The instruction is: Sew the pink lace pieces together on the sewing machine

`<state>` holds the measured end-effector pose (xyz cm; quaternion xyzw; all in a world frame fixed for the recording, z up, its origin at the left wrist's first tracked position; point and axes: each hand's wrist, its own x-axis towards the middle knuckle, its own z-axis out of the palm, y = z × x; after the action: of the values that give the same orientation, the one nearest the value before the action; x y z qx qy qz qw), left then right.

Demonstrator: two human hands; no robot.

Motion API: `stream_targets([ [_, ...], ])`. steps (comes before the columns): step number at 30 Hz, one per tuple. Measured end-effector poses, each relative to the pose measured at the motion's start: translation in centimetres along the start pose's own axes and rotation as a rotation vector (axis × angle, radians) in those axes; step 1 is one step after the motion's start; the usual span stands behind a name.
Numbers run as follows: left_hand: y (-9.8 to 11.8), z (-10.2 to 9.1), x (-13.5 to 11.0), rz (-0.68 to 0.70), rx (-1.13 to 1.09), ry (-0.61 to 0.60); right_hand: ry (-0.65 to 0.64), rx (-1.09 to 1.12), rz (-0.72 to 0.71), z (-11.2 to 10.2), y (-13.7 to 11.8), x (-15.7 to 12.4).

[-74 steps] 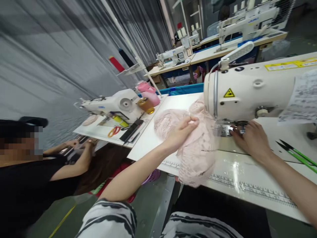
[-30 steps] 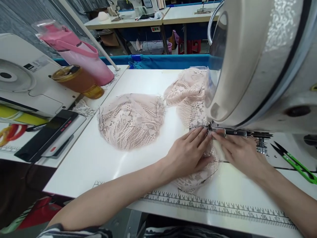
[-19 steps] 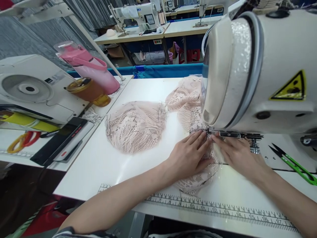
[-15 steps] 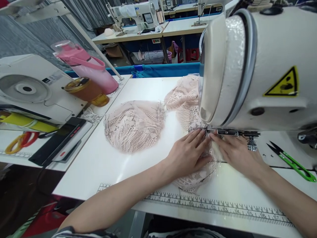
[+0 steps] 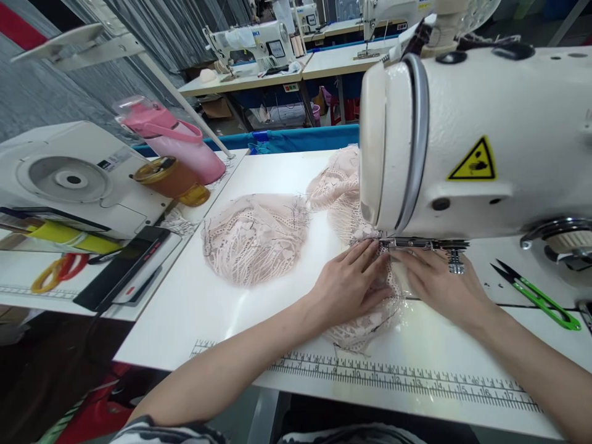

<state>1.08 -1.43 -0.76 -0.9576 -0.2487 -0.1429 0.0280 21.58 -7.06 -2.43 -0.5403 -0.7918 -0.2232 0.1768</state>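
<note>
My left hand (image 5: 349,287) lies palm down on a beige lace piece (image 5: 358,336), its fingers stretched towards the needle area of a white sewing machine (image 5: 522,117). To the right of the needle, my right hand (image 5: 446,287) rests flat, fingertips at the edge of the lace and partly hidden under a metal attachment (image 5: 411,243). The lace runs beneath the machine head and out behind it as a bunched part (image 5: 337,182). Another rounded lace piece (image 5: 254,240), with dark threads along its edge, lies to the left.
Green thread snips (image 5: 539,296) lie right of my right hand. A printed ruler (image 5: 398,377) runs along the table's front. At left stand a pink bottle (image 5: 185,145), an amber cup (image 5: 171,179) and another white machine (image 5: 69,179). More sewing machines (image 5: 254,46) stand behind.
The view has shifted, so the machine head appears further left and more of its right side shows. Both hands keep nearly the same place on the lace.
</note>
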Motion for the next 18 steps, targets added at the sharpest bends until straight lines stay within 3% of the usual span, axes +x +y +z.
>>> stream_targets([
  [6, 0.1, -1.5, 0.1, 0.098, 0.01, 0.08, -0.143, 0.426, -0.097, -0.5, 0.9, 0.4],
  [9, 0.0, -3.3, -0.8, 0.413, 0.001, 0.166, -0.256, 0.628, -0.138, -0.8, 1.5, 0.6],
  [12, 0.2, -4.5, -3.0, 0.711, 0.109, 0.175, -0.346, 0.778, -0.127, -1.0, 1.9, 0.8],
  [14, 0.7, -4.6, -4.6, 0.696, 0.19, 0.138, -0.387, 0.838, -0.11, -1.1, 2.2, 0.9],
  [18, 2.3, -4.2, -7.0, 0.461, 0.103, 0.132, -0.459, 0.919, -0.076, -1.3, 2.4, 0.9],
])
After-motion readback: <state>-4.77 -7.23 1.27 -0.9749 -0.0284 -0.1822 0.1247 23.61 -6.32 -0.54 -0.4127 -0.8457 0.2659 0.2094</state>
